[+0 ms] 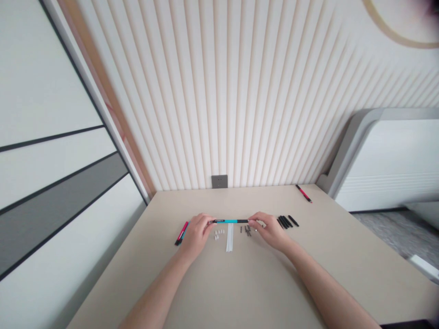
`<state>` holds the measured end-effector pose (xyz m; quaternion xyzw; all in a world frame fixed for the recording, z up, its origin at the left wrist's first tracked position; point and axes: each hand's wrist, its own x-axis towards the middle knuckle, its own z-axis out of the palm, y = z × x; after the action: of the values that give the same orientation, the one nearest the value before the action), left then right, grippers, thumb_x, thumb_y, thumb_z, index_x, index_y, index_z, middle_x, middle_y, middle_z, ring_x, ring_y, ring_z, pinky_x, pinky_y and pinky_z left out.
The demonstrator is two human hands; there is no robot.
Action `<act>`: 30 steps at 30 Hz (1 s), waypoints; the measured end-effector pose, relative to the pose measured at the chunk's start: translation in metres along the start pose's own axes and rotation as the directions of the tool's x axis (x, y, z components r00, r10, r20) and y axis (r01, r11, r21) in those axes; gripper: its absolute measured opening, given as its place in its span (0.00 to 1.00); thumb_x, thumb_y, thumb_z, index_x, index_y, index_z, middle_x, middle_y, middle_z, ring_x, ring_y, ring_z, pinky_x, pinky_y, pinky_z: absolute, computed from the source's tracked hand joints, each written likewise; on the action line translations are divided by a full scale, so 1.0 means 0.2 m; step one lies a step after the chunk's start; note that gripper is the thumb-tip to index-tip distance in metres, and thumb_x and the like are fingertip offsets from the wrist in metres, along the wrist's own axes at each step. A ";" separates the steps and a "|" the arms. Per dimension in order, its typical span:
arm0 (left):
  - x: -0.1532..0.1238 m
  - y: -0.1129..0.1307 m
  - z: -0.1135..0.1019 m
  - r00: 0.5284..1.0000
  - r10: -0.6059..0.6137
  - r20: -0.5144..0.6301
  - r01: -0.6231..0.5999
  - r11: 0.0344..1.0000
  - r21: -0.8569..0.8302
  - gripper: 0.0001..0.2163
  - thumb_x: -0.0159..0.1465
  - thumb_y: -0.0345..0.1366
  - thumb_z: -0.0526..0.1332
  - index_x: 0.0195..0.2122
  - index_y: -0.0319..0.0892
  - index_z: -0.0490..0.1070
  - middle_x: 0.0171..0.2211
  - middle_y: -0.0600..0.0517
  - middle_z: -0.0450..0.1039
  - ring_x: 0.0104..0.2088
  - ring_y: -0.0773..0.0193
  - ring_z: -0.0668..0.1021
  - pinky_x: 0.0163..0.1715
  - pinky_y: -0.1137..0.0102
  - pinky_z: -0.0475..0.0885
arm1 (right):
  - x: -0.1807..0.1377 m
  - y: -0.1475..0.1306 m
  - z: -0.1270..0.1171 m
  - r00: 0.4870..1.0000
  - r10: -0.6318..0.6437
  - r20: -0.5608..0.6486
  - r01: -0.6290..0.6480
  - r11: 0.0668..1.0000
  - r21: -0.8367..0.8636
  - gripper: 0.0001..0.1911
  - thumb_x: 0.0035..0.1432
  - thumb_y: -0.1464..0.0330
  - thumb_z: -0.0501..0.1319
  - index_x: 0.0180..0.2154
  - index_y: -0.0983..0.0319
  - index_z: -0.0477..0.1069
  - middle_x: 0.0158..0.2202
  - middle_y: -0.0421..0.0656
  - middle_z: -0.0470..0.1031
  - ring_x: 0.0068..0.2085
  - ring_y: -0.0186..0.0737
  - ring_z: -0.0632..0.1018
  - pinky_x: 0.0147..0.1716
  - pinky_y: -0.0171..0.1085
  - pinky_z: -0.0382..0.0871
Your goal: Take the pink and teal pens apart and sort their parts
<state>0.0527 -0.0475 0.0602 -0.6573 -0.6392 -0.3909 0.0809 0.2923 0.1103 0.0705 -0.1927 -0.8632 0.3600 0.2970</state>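
A teal-and-black pen (230, 221) is held level above the table between my two hands. My left hand (197, 234) pinches its left end, and my right hand (269, 230) pinches the black right end. Just below the pen lies a bundle of thin white sticks (229, 240). Several small whitish pieces (218, 234) lie beside my left fingers, and several small grey pieces (248, 230) beside my right. Pink and teal pen barrels with black ends (181, 234) rest left of my left hand. To the right of my right hand are several black caps or tubes (284, 222).
A red-and-black pen (303, 193) lies far back on the right of the beige table (226, 292). Behind the table rises a ribbed wall with a dark socket (219, 181). White cabinet panels (44, 183) flank the left; a grey-white headboard (387, 155) stands at right.
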 end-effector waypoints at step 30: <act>0.02 0.02 -0.03 0.997 0.068 -0.024 -0.066 0.996 0.055 0.04 0.68 0.35 0.57 0.40 0.45 0.70 0.36 0.51 0.75 0.38 0.60 0.76 0.40 0.64 0.70 | -0.02 -0.05 0.00 0.991 -0.117 0.061 0.125 0.981 -0.148 0.23 0.70 0.60 0.45 0.27 0.58 0.70 0.25 0.42 0.74 0.31 0.40 0.74 0.37 0.39 0.65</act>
<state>0.0538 -0.0485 0.0679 -0.6708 -0.6260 -0.3791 0.1200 0.2946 0.1014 0.0760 -0.1524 -0.9056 0.2794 0.2802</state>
